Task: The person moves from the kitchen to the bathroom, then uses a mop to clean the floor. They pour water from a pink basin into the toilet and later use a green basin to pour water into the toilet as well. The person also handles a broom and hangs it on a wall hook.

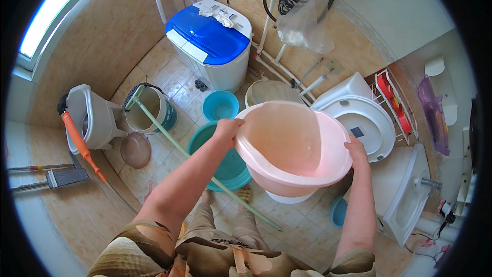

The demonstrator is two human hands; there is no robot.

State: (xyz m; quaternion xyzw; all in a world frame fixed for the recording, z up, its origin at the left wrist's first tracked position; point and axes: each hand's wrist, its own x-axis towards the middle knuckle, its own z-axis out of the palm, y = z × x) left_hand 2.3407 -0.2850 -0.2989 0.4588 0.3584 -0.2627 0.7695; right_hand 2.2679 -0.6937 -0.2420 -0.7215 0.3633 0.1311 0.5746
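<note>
A large pink plastic basin [326,142] is held up in front of me, tilted, with water in it that lies toward its far left side. My left hand [227,132] grips the basin's left rim, and my right hand [357,152] grips its right rim. Below the left hand stands a teal basin [198,138] on the tiled floor, partly hidden by my forearm and a green mop handle [169,136]. A smaller blue basin [220,105] is just beyond it. The toilet [369,123] is beyond the pink basin, with its lid down.
Behind stands a blue-and-white washing machine [211,42]. The mop's head rests on a bucket [152,109] at left, near a white plastic chair [92,117] and an upturned bowl [135,150]. A washbasin [403,196] is at right, with a blue container [338,211] below it.
</note>
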